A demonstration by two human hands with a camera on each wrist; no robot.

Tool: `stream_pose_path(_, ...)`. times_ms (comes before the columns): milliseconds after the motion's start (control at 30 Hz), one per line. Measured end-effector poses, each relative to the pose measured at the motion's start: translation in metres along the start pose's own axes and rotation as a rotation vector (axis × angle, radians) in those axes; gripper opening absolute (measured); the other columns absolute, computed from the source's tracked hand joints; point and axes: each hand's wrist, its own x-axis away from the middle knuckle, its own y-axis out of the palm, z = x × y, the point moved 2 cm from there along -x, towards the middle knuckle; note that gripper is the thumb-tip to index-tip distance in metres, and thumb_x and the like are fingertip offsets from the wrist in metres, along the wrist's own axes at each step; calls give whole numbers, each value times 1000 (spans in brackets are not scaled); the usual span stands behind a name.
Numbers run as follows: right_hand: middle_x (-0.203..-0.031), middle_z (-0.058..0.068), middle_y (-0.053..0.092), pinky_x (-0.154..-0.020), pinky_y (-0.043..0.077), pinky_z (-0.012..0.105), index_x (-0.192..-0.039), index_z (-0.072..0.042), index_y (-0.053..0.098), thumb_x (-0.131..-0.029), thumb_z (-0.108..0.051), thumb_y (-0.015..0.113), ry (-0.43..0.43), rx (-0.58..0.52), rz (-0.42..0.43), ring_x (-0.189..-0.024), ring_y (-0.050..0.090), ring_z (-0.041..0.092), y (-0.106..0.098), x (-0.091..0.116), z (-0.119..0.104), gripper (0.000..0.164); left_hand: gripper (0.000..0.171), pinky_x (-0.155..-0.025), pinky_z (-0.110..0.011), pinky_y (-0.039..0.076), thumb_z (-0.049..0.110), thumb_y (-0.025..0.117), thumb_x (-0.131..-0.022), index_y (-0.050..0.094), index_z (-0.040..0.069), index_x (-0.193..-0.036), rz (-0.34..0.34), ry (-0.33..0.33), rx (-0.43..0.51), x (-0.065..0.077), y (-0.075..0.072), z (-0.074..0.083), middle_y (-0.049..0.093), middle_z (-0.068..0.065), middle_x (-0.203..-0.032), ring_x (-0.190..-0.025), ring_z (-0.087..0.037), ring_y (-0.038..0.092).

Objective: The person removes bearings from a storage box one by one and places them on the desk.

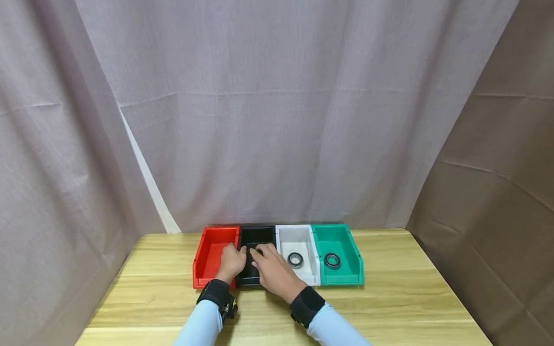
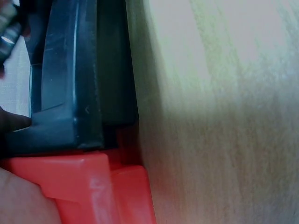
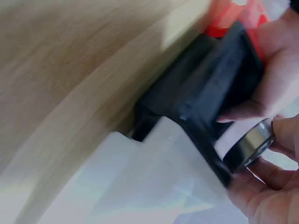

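Observation:
My right hand (image 1: pixel 277 275) reaches over the black bin (image 1: pixel 256 231). Its thumb and fingers pinch a ring bearing (image 3: pixel 254 143), plain in the right wrist view and partly cut off in the left wrist view. My left hand (image 1: pixel 232 262) straddles the adjoining walls of the red bin (image 1: pixel 212 257) and the black one. Its thumb lies inside the black bin, and the rest of the hand is on the red side, where its fingertips are hidden. One bearing (image 1: pixel 295 260) lies in the white bin (image 1: pixel 316 269), another bearing (image 1: pixel 332 261) in the green bin (image 1: pixel 356 276).
The four-coloured row of bins stands side by side at the back of the wooden table (image 1: pixel 402 293). Right behind it hangs a grey curtain (image 1: pixel 277 144). A brown cloth (image 1: pixel 489 202) borders the table's right side.

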Motion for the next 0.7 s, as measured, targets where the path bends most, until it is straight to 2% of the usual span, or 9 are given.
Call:
stream_pose_path(167, -133, 10, 69, -106, 58, 36, -139, -7, 69, -105, -19, 68, -32, -48, 33, -125, 64, 24, -20, 23, -8, 37, 45, -99, -66, 54, 26, 63, -102, 63, -16, -118, 8, 19, -25, 8, -4, 10, 66, -36, -116, -111, -55, 65)
stream_pose_path(300, -132, 10, 70, -108, 58, 38, -137, -5, 70, -103, -16, 70, -63, -98, 22, -124, 65, 25, -28, 42, -17, 36, 42, -97, -66, 54, 22, 62, -102, 63, -17, -117, 19, 36, -51, 15, -10, 17, 67, -37, -113, -108, -56, 65)
stream_pose_path(400, -134, 10, 70, -109, 57, 38, -138, -5, 70, -105, -17, 67, -59, -124, -14, -125, 65, 24, -31, 53, -22, 35, 42, -98, -65, 54, 24, 62, -102, 63, -16, -115, 19, 25, -44, 12, -8, 11, 67, -36, -112, -108, -55, 66)
stream_pose_path(533, -135, 7, 69, -109, 57, 37, -138, -6, 70, -108, -19, 63, -51, -130, -49, -124, 64, 21, -32, 59, -27, 34, 40, -94, -63, 56, 26, 62, -102, 64, -13, -110, 7, 27, -52, -6, 3, -8, 69, -32, -106, -105, -53, 67)
stream_pose_path(633, -135, 6, 69, -109, 57, 36, -138, -7, 71, -108, -21, 62, -54, -118, -65, -124, 64, 21, -34, 60, -28, 34, 40, -92, -63, 56, 24, 61, -103, 64, -14, -113, 4, 35, -67, -6, 3, -6, 70, -31, -106, -104, -54, 67)
stream_pose_path(700, -135, 5, 69, -109, 57, 36, -138, -7, 71, -108, -20, 62, -56, -110, -79, -123, 64, 20, -35, 60, -28, 33, 40, -94, -62, 56, 23, 61, -103, 63, -15, -115, 1, 23, -55, 1, -3, 4, 70, -31, -108, -105, -53, 67)
